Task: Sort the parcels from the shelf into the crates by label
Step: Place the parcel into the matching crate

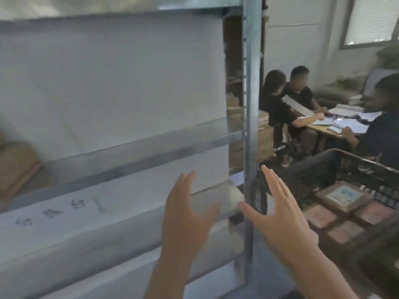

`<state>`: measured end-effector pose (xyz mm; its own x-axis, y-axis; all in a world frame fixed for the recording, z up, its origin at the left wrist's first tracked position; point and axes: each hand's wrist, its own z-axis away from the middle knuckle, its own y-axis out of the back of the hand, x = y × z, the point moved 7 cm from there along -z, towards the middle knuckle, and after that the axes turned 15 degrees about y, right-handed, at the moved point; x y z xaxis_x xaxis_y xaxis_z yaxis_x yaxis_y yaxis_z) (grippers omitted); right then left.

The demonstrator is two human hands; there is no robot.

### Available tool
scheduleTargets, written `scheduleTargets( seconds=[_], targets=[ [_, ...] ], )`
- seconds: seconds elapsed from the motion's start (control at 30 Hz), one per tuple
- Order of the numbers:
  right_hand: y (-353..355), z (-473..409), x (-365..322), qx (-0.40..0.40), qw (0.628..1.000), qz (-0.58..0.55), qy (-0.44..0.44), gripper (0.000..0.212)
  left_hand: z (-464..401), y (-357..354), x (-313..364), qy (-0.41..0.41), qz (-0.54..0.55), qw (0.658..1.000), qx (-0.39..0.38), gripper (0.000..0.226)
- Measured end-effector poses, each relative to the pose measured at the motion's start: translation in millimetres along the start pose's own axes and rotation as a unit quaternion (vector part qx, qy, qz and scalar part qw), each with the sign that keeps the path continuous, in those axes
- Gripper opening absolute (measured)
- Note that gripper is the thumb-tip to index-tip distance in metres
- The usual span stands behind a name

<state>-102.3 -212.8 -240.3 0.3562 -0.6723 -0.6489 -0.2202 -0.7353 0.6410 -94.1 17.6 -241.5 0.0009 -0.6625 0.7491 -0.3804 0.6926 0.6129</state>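
A grey metal shelf (133, 147) with white backing fills the left and middle of the blurred view. My left hand (185, 214) and my right hand (278, 210) are both raised in front of its right upright (251, 104), fingers spread and holding nothing. Brown parcels (15, 167) lie on the shelf at the far left. At the right stands a black plastic crate (319, 160) holding several brown parcels, one with a blue and white label (344, 196).
Three people sit round a table (330, 128) covered with papers behind the shelf at the right. Stacked cardboard boxes (235, 117) stand behind the upright. A white strip with handwritten characters (58, 212) runs along a lower shelf edge.
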Motion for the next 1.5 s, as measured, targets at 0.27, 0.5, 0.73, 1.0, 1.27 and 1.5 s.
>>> scheduleTargets(
  seconds=[0.27,0.5,0.73,1.0,1.27,1.5],
  targets=[
    [-130.5,-2.5,-174.1,-0.065,0.987,-0.081,0.124,0.106,24.9,204.6,-114.9,0.079,-0.014,0.984,0.157,0.085],
    [-242.4,14.7,-310.4,-0.091,0.978,-0.09,0.167,0.098,35.4,345.9,-212.2,0.106,-0.018,0.97,0.218,0.082],
    [-311.9,15.2,-406.4,-0.097,0.97,-0.112,0.194,0.097,15.5,444.2,-256.0,0.081,-0.016,0.97,0.229,0.075],
    [-333.2,-47.7,-469.8,-0.053,0.961,-0.138,0.232,0.096,-53.7,515.3,-246.1,0.043,-0.003,0.968,0.246,0.067],
    [-347.2,-144.4,-502.5,-0.026,0.944,-0.189,0.268,0.09,-137.6,534.6,-239.9,0.074,-0.008,0.963,0.26,0.071],
    [-374.8,-214.4,-513.8,-0.068,0.942,-0.216,0.249,0.083,-202.1,526.9,-235.4,0.14,0.019,0.963,0.228,0.063]
  ],
)
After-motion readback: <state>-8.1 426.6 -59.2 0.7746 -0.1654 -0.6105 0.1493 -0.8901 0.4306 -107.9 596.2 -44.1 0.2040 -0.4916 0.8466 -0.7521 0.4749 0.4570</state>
